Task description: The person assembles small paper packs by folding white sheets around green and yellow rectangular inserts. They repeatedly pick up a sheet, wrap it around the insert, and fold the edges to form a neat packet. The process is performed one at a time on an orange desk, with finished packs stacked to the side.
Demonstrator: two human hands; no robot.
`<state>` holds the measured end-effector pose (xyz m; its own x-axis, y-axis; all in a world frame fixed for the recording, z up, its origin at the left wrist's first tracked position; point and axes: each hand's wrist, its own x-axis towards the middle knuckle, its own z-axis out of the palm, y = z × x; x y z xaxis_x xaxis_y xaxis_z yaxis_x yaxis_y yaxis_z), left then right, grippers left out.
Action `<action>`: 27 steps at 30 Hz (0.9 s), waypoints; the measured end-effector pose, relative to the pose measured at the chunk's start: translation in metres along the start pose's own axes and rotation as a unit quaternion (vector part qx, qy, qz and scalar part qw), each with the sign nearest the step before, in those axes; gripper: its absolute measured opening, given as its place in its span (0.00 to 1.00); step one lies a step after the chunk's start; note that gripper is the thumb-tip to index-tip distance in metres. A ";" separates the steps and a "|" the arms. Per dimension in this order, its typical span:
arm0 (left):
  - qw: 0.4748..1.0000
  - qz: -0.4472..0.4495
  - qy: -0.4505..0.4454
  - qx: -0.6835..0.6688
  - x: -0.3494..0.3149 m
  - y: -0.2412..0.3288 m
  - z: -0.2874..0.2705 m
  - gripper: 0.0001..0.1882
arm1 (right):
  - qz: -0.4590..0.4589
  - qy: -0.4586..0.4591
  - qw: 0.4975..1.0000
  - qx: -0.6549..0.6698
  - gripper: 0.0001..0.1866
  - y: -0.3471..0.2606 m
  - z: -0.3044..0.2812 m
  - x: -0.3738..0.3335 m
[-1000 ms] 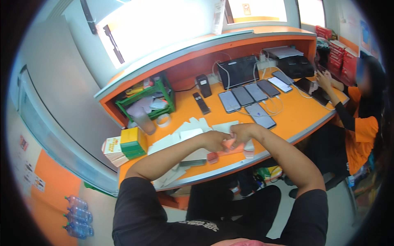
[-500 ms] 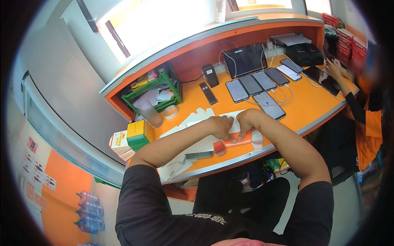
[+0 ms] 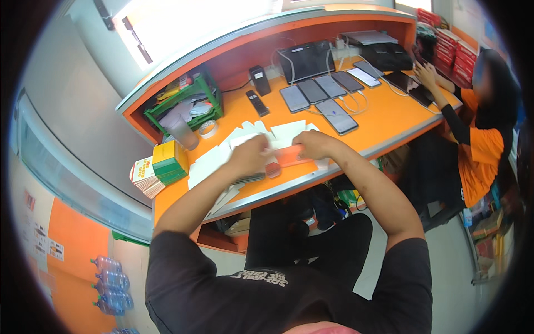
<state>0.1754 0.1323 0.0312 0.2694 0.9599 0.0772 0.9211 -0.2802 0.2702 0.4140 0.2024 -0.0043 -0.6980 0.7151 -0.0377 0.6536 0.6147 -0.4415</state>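
Note:
An orange-and-white paper carton (image 3: 288,158) lies in front of me near the desk's front edge, its red flap (image 3: 272,168) at the left end. My right hand (image 3: 315,146) has curled fingers gripping the carton at its right end. Blurred by motion, my left hand (image 3: 248,156) hovers over the carton's left side; its fingers are too smeared to read. White flat carton sheets (image 3: 208,167) spread under and beside my left forearm. A stack of dark-edged flat cards (image 3: 249,178) sits partly hidden below my left hand.
Several phones (image 3: 336,116), some cabled, lie beyond my right hand. A remote (image 3: 257,103), a tape roll (image 3: 208,129), a clear cup (image 3: 182,133), a green crate (image 3: 208,94) and a yellow-green box (image 3: 169,161) stand leftward. A co-worker in orange (image 3: 486,147) sits at right.
My left hand has lifted off the carton and moved left. My right hand has shifted from the carton's middle to its right end. The whole view has shifted slightly.

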 end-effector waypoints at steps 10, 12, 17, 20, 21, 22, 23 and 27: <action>0.937 -0.241 -0.011 -0.253 -0.050 -0.167 -0.044 0.25 | -0.057 0.033 0.994 0.088 0.17 0.006 -0.002 -0.003; 0.908 -0.267 -0.061 -0.316 -0.053 -0.175 -0.030 0.26 | -0.082 0.048 0.989 0.110 0.17 0.010 0.009 -0.007; 0.836 -0.331 -0.109 -0.424 -0.041 -0.162 -0.017 0.15 | -0.057 0.121 0.980 0.150 0.17 0.008 0.027 -0.025; 0.810 -0.352 -0.132 -0.451 -0.041 -0.161 -0.025 0.15 | -0.049 0.133 0.975 0.171 0.15 -0.005 0.023 -0.034; 0.822 -0.338 -0.135 -0.439 -0.041 -0.150 -0.025 0.18 | -0.047 0.140 0.972 0.184 0.15 -0.003 0.024 -0.037; 0.833 -0.324 -0.138 -0.427 -0.039 -0.138 -0.026 0.21 | -0.046 0.146 0.969 0.196 0.14 -0.001 0.026 -0.039; 0.845 -0.312 -0.136 -0.413 -0.041 -0.127 -0.029 0.24 | -0.051 0.154 0.970 0.182 0.14 -0.003 0.027 -0.040; 0.914 -0.297 -0.098 -0.258 -0.043 -0.108 -0.026 0.36 | -0.095 0.206 0.966 0.127 0.11 -0.006 0.036 -0.039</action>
<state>0.0569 0.1214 0.0240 -0.1430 0.9099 -0.3893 0.6796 0.3762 0.6297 0.4270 0.1587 -0.0322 -0.5883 0.7020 0.4013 0.3960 0.6828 -0.6139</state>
